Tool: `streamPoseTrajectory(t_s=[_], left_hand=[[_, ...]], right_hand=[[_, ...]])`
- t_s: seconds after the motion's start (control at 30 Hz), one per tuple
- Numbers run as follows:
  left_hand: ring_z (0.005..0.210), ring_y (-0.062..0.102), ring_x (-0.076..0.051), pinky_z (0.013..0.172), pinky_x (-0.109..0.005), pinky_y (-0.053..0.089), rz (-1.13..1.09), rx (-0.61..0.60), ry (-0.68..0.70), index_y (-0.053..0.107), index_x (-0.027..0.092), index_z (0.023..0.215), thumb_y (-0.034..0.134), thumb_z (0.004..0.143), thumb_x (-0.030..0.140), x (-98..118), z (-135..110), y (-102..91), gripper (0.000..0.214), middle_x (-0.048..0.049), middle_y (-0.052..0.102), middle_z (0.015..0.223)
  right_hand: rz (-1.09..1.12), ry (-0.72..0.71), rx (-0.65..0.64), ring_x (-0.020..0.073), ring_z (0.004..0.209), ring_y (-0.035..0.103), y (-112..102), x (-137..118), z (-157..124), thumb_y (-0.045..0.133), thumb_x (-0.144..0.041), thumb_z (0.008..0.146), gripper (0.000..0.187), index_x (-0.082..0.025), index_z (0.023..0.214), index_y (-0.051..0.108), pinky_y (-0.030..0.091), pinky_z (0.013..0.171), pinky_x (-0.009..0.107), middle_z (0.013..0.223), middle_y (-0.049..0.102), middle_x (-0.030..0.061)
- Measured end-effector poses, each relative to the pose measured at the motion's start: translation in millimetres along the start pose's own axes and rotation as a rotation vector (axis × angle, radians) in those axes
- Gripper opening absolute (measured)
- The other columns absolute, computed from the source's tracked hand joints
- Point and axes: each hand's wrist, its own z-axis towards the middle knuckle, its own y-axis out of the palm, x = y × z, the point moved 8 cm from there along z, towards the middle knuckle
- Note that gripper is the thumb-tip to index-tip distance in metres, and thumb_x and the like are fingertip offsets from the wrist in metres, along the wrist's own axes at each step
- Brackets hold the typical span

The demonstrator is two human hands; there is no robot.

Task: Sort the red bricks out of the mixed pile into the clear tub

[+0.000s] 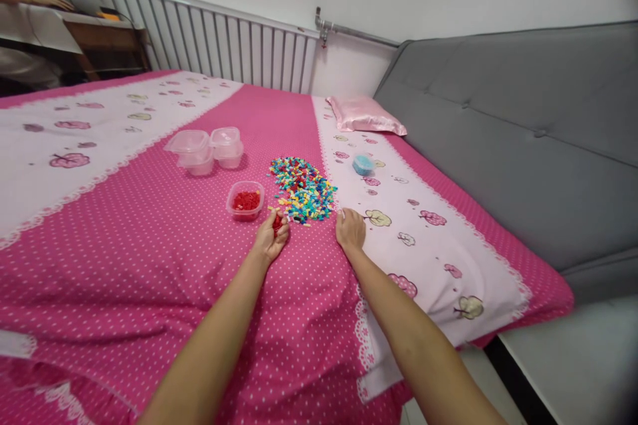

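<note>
My left hand (273,236) is turned palm up, its fingers curled around several small red bricks (277,222). Just left of it stands an open clear plastic container (246,201) with a layer of red bricks inside. A loose pile of small multicoloured toy bricks (305,191) spreads on the bed beyond both hands. At the pile's right edge rests my right hand (351,229), back upward, with its fingers curled in; what they hold, if anything, is hidden.
Stacked clear containers (197,153) stand at the back left on the pink dotted bedspread (199,246). A container of blue pieces (363,164) sits to the right. Farther back lie a pink pillow (366,114) and a grey headboard (523,119). Another person's hand (54,1) is at a desk.
</note>
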Motion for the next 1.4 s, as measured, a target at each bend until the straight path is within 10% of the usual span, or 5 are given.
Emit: streamPoseTrajectory(t_s=[1.4], left_hand=[[0.078,0.06,-0.012,0.065,-0.029,0.054,-0.04,0.103,-0.021,0.057,0.014,0.11,0.055,0.089,0.033,-3,14,-13.0,0.027,-0.0045,0.061,0.099]], right_hand=[[-0.014,0.018,0.034,0.0241,0.109,0.05,0,5,1,0.035,-0.032,0.094,0.039,-0.014,0.116,0.062,0.032,0.094,0.033,0.118,0.062,0.011]])
